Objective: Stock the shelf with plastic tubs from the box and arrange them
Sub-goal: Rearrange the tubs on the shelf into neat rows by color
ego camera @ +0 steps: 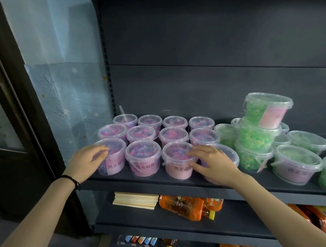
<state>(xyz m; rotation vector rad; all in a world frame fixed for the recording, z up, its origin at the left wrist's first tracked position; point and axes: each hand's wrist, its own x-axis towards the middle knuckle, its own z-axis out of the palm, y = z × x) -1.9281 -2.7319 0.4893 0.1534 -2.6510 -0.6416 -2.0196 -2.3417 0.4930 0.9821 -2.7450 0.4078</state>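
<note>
Left hand is cupped on the front-left tub, fingers curled over the lid rim, right at the shelf's front left corner. Right hand is flatter. Its fingers are spread and mostly straight, with the tips on the lid of the third front tub and the thumb against its wall. The palm lies over a fourth tub that's mostly hidden. Nothing's lifted; these all sit on the shelf along its front edge.

My read is that the hands are bracketing the front row to squeeze it tight and square it up, not placing anything new. The pink tubs make a neat block from the left end back to the rear panel, four across, with the front labels facing out. The green tubs toward the right end are looser. There's also a stack of green tubs three high with the top one tilted, so that side looks like the unfinished part. The box isn't in view.

On materials, the tubs are thin clear plastic, round and slightly tapered, with snap-on lipped lids and skinny strap handles. Inside are pink, blue and purple lumps, and each has a pink paper label. The shelf looks like matte dark grey metal, so I'd guess the tubs slide easily with a light push.

On the shelf below are a bundle of wooden sticks and some orange bottles.
</note>
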